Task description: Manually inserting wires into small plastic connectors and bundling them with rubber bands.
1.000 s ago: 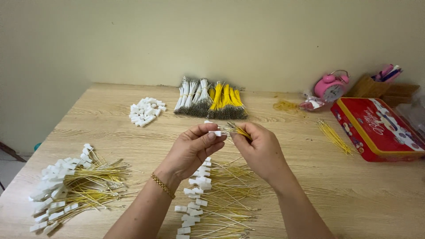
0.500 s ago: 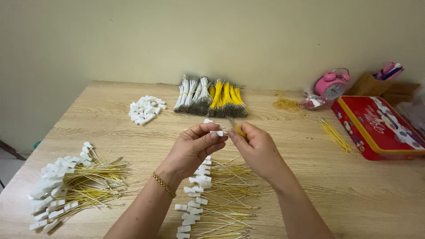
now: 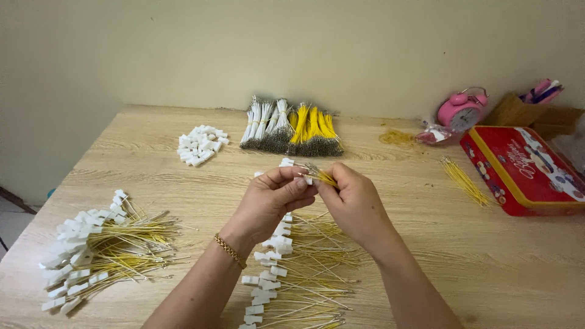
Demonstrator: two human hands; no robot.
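Both hands [image 3: 314, 198] have dropped slightly, pinching the yellow wire [image 3: 323, 177] between them.

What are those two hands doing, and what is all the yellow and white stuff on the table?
The picture comes from a camera worn on a person's head, looking down, so you see their own two hands. The left hand pinches a small white plastic piece. The right hand holds thin yellow wires against it. On the wooden table lie two piles of yellow wires with white ends, one at the left and one under the hands. Further back are loose white pieces, bundles of white and yellow wires, a red tin and a pink alarm clock.
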